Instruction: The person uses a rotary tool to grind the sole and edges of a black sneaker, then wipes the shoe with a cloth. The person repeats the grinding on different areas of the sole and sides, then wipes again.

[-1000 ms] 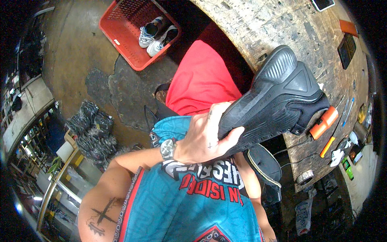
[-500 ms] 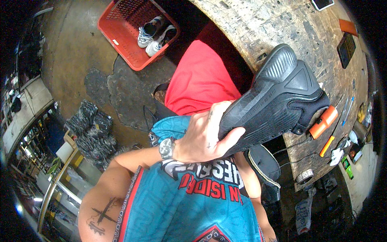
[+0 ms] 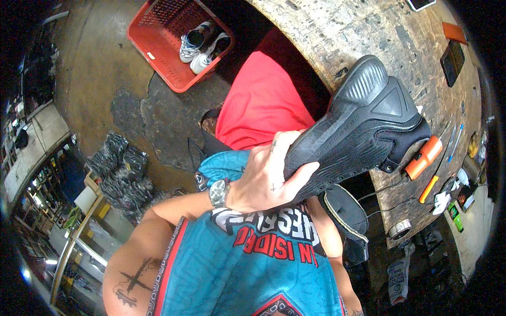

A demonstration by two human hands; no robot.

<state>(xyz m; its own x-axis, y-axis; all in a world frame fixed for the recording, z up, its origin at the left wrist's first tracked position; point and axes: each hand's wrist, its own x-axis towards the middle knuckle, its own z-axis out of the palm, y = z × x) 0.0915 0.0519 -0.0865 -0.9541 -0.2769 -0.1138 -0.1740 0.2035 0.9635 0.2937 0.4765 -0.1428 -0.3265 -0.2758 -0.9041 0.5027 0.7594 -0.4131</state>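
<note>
Black shoe point(image 3: 356, 139), one.

Handling, left to right: the toe point(image 3: 296, 164) is probably offering the softest hold, its upper likely giving under a hard squeeze. The sole point(image 3: 329, 121) is looking stiff and rubbery — probably good friction, little slipping. The heel point(image 3: 366, 76) is appearing the bulkiest part, so weight is probably pulling toward that end; the whole is likely moderately light, and nothing is seeming fragile. Best places to hold: across the front half, with the heel or the ankle opening point(image 3: 411, 143) serving as a second place.

Position, left to right: the watch point(image 3: 218, 194) is sitting on the left wrist. The left hand point(image 3: 266, 176) is gripping the shoe's front end, thumb lying over the upper, the other fingers partly hiding. The shoe is extending from this hand up and to the right, heel farther off, sole facing upper left. Right hand: not showing, state impossible to tell. The bench point(image 3: 316, 31) is lying behind the heel — touching or apart, cannot tell.
</note>
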